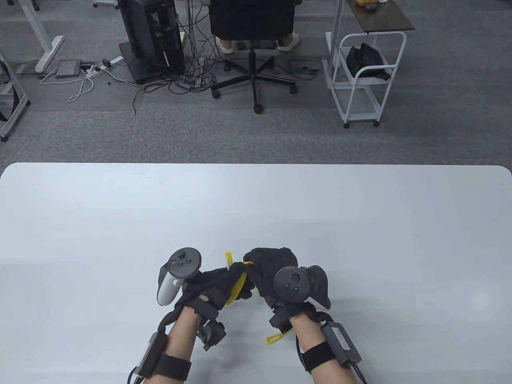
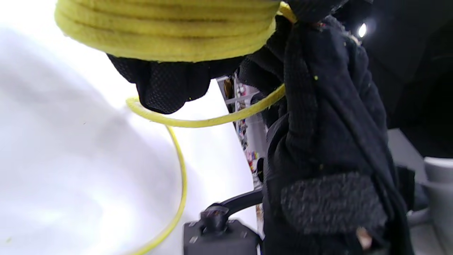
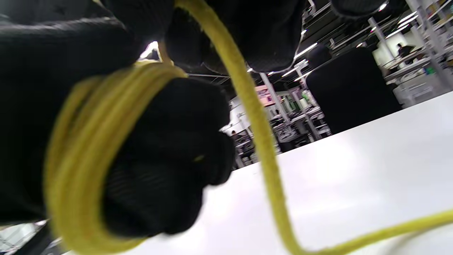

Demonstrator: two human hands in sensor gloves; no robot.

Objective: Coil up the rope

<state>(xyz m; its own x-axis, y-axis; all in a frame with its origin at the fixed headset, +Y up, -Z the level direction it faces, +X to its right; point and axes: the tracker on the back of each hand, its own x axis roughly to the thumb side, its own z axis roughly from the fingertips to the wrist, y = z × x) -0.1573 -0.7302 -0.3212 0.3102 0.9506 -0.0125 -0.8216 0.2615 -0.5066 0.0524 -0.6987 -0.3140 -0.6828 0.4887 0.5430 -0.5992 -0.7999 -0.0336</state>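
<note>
Item under work: one thin yellow braided rope (image 1: 240, 285), held above the near middle of the white rounded-corner table (image 1: 360, 224), between the two hands. Progress, as we judge it: well advanced. Several turns lie bundled side by side around the fingers of the left hand in its black sensor glove (image 1: 208, 286), plain in the left wrist view as a stack of strands (image 2: 166, 32) across the top. Remaining: a free length still trails loose; we see one strand (image 2: 180, 184) curving down toward the table in the left wrist view, and a short yellow end (image 1: 275, 339) showing near the right wrist in the table view. How much rope is left beyond that we cannot tell. Pose, left hand: fingers curled closed inside the coil, gripping it, knuckles turned toward the other hand. Pose, right hand in its black sensor glove (image 1: 272, 272): fingers closed in a pinch on the running strand (image 3: 247, 106), held just beside the left hand, nearly touching it. Both forearms come in from the near edge, wrists raised off the tabletop.
</note>
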